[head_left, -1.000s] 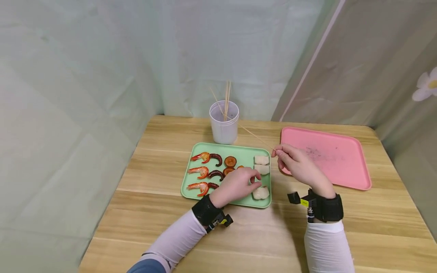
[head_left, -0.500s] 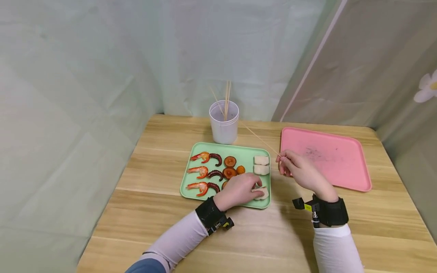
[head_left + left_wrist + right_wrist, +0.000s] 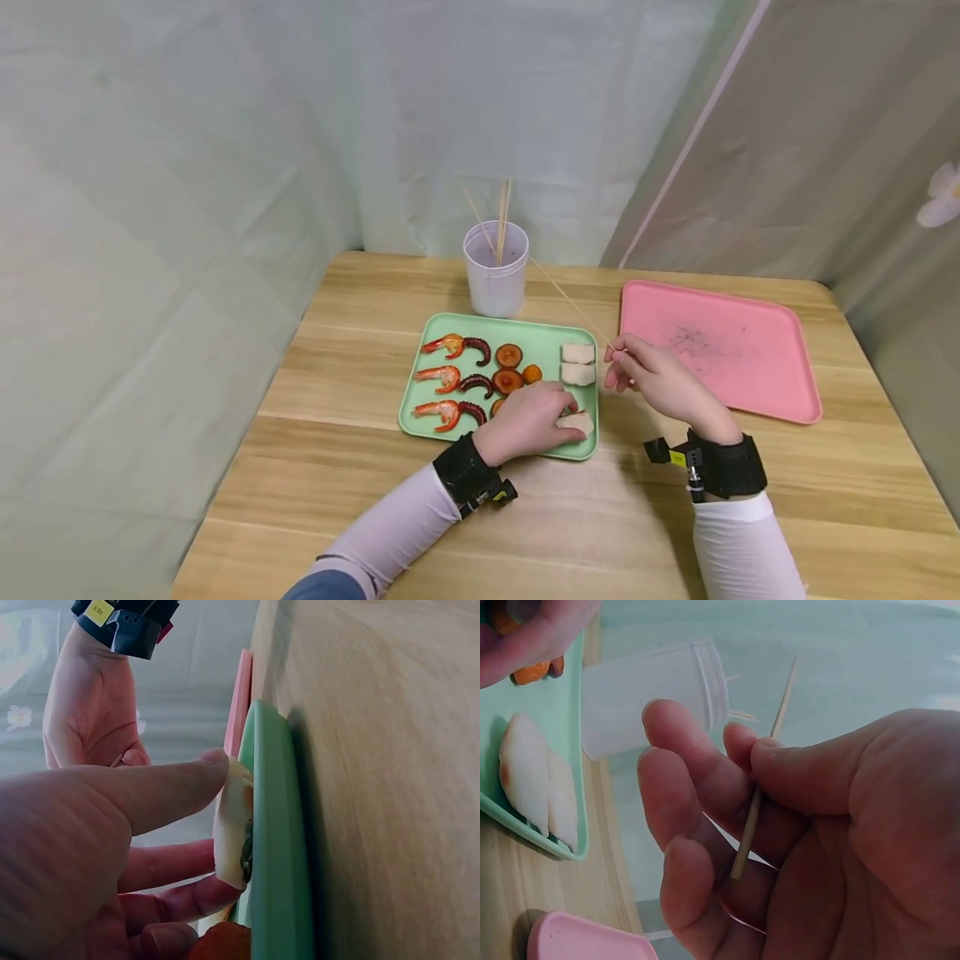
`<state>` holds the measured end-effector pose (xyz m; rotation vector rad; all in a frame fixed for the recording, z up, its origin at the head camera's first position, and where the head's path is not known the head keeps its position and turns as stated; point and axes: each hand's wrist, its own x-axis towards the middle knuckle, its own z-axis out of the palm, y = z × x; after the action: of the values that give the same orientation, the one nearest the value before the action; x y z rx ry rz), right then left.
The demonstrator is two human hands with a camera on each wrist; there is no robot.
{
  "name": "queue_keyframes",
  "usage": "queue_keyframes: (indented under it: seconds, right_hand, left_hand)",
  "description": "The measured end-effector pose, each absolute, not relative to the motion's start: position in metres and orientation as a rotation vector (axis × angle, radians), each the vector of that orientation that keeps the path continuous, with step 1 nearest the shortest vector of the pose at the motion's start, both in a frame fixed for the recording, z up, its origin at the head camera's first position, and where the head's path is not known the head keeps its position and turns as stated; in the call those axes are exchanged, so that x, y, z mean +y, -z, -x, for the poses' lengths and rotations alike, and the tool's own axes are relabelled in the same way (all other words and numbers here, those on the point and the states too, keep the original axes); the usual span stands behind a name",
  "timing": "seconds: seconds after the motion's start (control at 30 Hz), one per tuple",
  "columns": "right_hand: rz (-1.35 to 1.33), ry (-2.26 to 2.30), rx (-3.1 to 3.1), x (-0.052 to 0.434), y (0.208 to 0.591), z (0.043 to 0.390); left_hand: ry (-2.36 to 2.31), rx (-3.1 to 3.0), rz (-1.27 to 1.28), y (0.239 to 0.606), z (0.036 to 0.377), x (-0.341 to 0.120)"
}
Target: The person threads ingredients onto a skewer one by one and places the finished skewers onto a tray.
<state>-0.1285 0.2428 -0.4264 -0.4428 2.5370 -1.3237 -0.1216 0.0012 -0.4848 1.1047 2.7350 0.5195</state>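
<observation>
- Head view: the left hand [image 3: 528, 421] pinches a white piece [image 3: 576, 422] at the near right corner of the green tray [image 3: 442, 321]. The right hand [image 3: 652, 379], just right of the tray, holds a skewer [image 3: 570, 302] that slants up and away towards the cup [image 3: 495, 271]. By my reading the piece is being picked up; next it must lift and meet the skewer's point squarely.
- Left wrist view: thumb and fingers [image 3: 161, 791] clamp the white piece [image 3: 232, 825] against the tray floor [image 3: 274, 847].
- Right wrist view: thumb and fingers [image 3: 705, 776] grip the skewer [image 3: 761, 780] near its blunt end.
- Around: shrimp [image 3: 442, 377], tentacles [image 3: 475, 383] and mushrooms [image 3: 508, 356] fill the tray; two more white pieces [image 3: 577, 363] lie between the hands, close to the skewer's path. A pink tray [image 3: 720, 350] sits to the right.
</observation>
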Motion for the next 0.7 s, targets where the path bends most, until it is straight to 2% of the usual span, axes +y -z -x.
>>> queue_keyframes:
  seconds: [0.7]
  right_hand:
    - [0.455,1.371,2.514,0.2426,0.4209,0.1262]
  left_hand:
    - [-0.524,2.734,-1.160,0.4846,0.1185,0.0056]
